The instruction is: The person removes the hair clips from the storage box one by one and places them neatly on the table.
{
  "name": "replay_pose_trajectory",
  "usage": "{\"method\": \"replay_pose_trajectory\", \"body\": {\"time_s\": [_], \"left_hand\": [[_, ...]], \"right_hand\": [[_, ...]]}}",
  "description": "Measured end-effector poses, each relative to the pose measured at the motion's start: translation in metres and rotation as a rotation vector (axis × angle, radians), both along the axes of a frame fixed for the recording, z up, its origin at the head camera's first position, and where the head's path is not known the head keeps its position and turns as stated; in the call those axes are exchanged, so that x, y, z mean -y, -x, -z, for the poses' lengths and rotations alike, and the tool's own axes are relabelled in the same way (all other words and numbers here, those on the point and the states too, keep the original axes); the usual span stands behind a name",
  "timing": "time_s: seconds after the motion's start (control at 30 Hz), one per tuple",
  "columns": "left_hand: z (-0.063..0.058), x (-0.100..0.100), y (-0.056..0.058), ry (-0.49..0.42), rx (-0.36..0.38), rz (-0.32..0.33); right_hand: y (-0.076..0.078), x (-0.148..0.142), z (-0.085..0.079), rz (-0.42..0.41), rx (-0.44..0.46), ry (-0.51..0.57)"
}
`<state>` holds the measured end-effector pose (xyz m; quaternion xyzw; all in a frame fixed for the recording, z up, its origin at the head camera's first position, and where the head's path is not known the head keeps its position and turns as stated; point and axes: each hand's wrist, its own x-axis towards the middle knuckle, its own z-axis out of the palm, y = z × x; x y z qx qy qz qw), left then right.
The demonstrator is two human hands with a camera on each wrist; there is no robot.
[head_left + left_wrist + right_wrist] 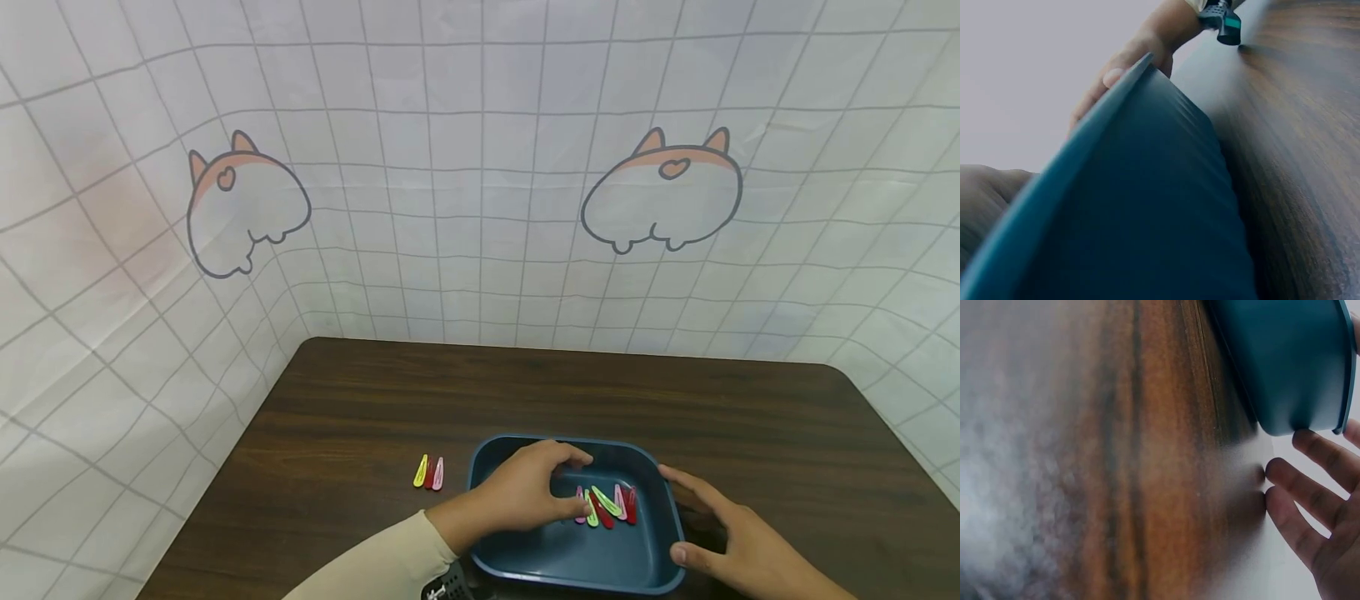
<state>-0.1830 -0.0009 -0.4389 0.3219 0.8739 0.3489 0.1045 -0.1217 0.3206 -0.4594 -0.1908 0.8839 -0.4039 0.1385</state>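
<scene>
A dark blue rectangular tray (570, 571) sits on the table, with several snap hair clips (607, 502) in pink, green and red lying in its middle. Over the tray is my left hand (525, 487), thumb beside the leftmost clips and fingers held apart from it; no clip shows between them. At the tray's right side, my right hand (738, 533) has its fingers spread, with fingertips and thumb at the rim. In the right wrist view, one fingertip touches the tray's outer wall (1291, 375). The left wrist view shows mostly the tray's side (1147, 187), hiding the clips.
Left of the tray, a yellow clip (421, 471), a red clip (430, 474) and a pink clip (438, 474) lie side by side on the dark wooden table (360, 408). A white gridded curtain (480, 208) surrounds the table's back and sides.
</scene>
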Motion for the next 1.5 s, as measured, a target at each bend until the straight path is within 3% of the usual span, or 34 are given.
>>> {"method": "replay_pose_trajectory", "body": {"time_s": [0.27,0.6,0.9,1.3,1.5], "left_hand": [[0.007,-0.001,0.001,0.061,0.018,-0.043],[0.016,-0.007,0.0,0.227,-0.064,-0.097],[0.013,-0.011,-0.004,0.331,-0.088,-0.093],[0.014,-0.013,-0.004,0.404,-0.117,-0.069],[0.012,-0.013,-0.005,0.42,-0.119,-0.058]], "right_hand": [[0.001,-0.001,0.001,-0.02,-0.009,0.022],[-0.001,-0.001,0.0,-0.014,-0.024,-0.021],[-0.001,-0.001,0.0,-0.023,-0.029,-0.031],[-0.003,0.0,0.002,-0.027,-0.021,0.003],[-0.004,0.003,0.0,-0.001,-0.026,-0.035]]}}
